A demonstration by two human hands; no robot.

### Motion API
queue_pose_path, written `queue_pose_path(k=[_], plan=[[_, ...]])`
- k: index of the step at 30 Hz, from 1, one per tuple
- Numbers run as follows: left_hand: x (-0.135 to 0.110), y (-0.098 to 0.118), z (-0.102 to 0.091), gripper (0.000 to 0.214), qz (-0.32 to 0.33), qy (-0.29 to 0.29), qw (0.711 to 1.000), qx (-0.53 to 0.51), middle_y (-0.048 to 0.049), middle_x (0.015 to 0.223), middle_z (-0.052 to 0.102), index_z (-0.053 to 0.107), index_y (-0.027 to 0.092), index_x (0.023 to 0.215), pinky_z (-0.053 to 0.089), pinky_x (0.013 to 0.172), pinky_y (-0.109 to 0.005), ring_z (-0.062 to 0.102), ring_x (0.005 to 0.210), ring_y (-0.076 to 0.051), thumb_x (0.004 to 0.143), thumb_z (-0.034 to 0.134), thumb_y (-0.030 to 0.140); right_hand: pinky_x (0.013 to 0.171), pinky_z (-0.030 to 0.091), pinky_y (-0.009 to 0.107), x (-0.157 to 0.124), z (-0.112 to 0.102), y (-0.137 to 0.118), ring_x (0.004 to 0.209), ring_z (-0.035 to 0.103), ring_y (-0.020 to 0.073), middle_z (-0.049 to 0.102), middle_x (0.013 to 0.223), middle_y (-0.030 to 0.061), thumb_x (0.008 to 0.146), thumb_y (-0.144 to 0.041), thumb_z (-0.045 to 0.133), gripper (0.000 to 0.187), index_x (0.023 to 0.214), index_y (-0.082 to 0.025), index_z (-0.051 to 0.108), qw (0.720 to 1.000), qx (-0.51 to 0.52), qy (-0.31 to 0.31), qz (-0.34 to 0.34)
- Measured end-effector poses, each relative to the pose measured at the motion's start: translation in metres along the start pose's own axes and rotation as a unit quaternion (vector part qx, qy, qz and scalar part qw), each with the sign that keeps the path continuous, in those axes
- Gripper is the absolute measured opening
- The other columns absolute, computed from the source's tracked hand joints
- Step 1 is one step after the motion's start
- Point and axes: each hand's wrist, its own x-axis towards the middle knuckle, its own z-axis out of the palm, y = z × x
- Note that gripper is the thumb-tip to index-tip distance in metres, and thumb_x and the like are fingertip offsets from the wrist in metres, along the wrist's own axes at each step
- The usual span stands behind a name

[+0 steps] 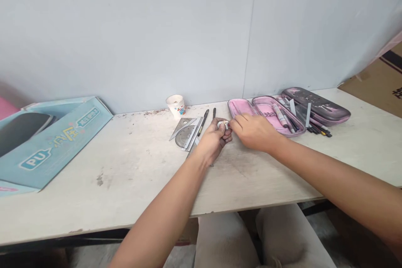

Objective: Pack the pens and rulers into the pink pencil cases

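Note:
My left hand (216,136) is curled into a fist around a small white object (223,124), perhaps an eraser, of which only a bit shows. My right hand (253,131) meets it from the right, its fingertips pinched at that same white object. Both hands hover just above the pale table (125,167). Directly right of them lies an open pink pencil case (251,106) holding several pens (284,118). Left of my hands lie clear rulers, a set square and a protractor (186,132), with two black pens (204,120) beside them.
A small paper cup (176,105) stands against the grey wall. A light blue cardboard box (47,142) lies at the table's left end. More dark pens (318,128) spill from the case's dark lid (317,102). A brown carton (380,79) sits far right. My knees show below the table edge.

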Motion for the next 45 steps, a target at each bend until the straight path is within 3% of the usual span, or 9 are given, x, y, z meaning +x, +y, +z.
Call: queue_pose_path(k=[5, 11, 14, 16, 18, 22, 29, 37, 45], plan=[[-0.004, 0.004, -0.003, 0.005, 0.076, -0.022, 0.984, 0.161, 0.0050, 0.064, 0.040, 0.041, 0.021, 0.089, 0.031, 0.058, -0.022, 0.037, 0.058, -0.008, 0.086, 0.042, 0.018, 0.054, 0.027, 0.028, 0.006, 0.000, 0.001, 0.056, 0.041, 0.0150, 0.049, 0.062, 0.0050, 0.085, -0.027, 0.033, 0.023, 0.072, -0.017, 0.050, 0.981, 0.160, -0.028, 0.105], [-0.004, 0.003, -0.005, 0.006, 0.112, -0.035, 0.937, 0.328, 0.0027, 0.068, 0.047, 0.044, 0.019, 0.091, 0.033, 0.063, -0.024, 0.042, 0.063, -0.010, 0.086, 0.041, 0.020, 0.041, 0.018, 0.024, 0.008, -0.010, 0.006, 0.040, 0.017, 0.0093, 0.019, 0.049, -0.0071, 0.086, -0.032, 0.026, 0.025, 0.064, -0.022, 0.035, 0.835, 0.469, -0.194, 0.214], [0.000, -0.001, -0.004, 0.005, 0.090, -0.018, 0.963, 0.254, 0.0031, 0.069, 0.047, 0.043, 0.020, 0.091, 0.033, 0.061, -0.023, 0.040, 0.061, -0.009, 0.086, 0.043, 0.020, 0.044, 0.021, 0.025, 0.007, -0.011, 0.003, 0.043, 0.030, 0.0106, 0.034, 0.051, -0.0026, 0.087, -0.032, 0.028, 0.027, 0.069, -0.019, 0.043, 0.897, 0.361, -0.125, 0.221], [0.002, -0.003, -0.003, 0.006, 0.064, 0.006, 0.986, 0.156, 0.0043, 0.067, 0.043, 0.041, 0.021, 0.090, 0.032, 0.058, -0.022, 0.038, 0.058, -0.008, 0.085, 0.044, 0.022, 0.050, 0.025, 0.026, 0.006, -0.011, -0.001, 0.058, 0.046, 0.0154, 0.052, 0.066, 0.0060, 0.087, -0.029, 0.033, 0.023, 0.079, -0.017, 0.051, 0.970, 0.183, -0.042, 0.152], [0.003, -0.003, -0.003, 0.007, 0.039, 0.019, 0.996, 0.083, 0.0054, 0.064, 0.039, 0.041, 0.022, 0.090, 0.031, 0.056, -0.021, 0.036, 0.055, -0.007, 0.085, 0.046, 0.024, 0.054, 0.026, 0.028, 0.006, -0.008, -0.005, 0.074, 0.052, 0.0208, 0.060, 0.085, 0.0116, 0.085, -0.022, 0.036, 0.020, 0.092, -0.016, 0.054, 0.997, 0.041, -0.011, 0.070], [0.002, -0.003, -0.007, 0.006, 0.046, 0.013, 0.993, 0.104, 0.0049, 0.064, 0.042, 0.042, 0.021, 0.089, 0.031, 0.057, -0.021, 0.037, 0.056, -0.007, 0.085, 0.046, 0.021, 0.056, 0.027, 0.029, 0.009, -0.002, -0.003, 0.070, 0.054, 0.0204, 0.063, 0.080, 0.0101, 0.086, -0.019, 0.032, 0.024, 0.095, -0.016, 0.054, 0.997, -0.008, -0.045, 0.069], [0.006, -0.009, -0.008, 0.005, 0.064, 0.044, 0.983, 0.164, 0.0039, 0.065, 0.050, 0.042, 0.020, 0.091, 0.036, 0.059, -0.021, 0.043, 0.057, -0.007, 0.087, 0.044, 0.022, 0.061, 0.032, 0.026, 0.008, 0.002, 0.020, 0.066, 0.050, 0.0148, 0.060, 0.073, 0.0051, 0.091, -0.029, 0.028, 0.031, 0.073, -0.018, 0.051, 0.978, 0.154, -0.073, 0.120], [0.001, 0.004, -0.004, 0.015, 0.057, 0.072, 0.996, 0.010, -0.0041, 0.090, 0.065, 0.041, 0.020, 0.095, 0.043, 0.080, -0.030, 0.061, 0.080, -0.012, 0.087, 0.049, 0.030, 0.063, 0.039, 0.027, -0.003, 0.026, 0.018, 0.068, 0.054, 0.0145, 0.058, 0.072, -0.0001, 0.087, -0.035, 0.036, 0.018, 0.091, -0.020, 0.046, 0.903, 0.364, 0.084, 0.213], [-0.001, 0.003, 0.000, 0.020, 0.031, 0.054, 0.998, -0.010, -0.0061, 0.097, 0.065, 0.044, 0.019, 0.092, 0.042, 0.090, -0.038, 0.062, 0.094, -0.017, 0.083, 0.054, 0.035, 0.071, 0.043, 0.029, -0.009, 0.022, 0.008, 0.077, 0.060, 0.0158, 0.065, 0.087, 0.0026, 0.085, -0.022, 0.040, 0.034, 0.118, -0.021, 0.044, 0.904, 0.373, 0.113, 0.176]])
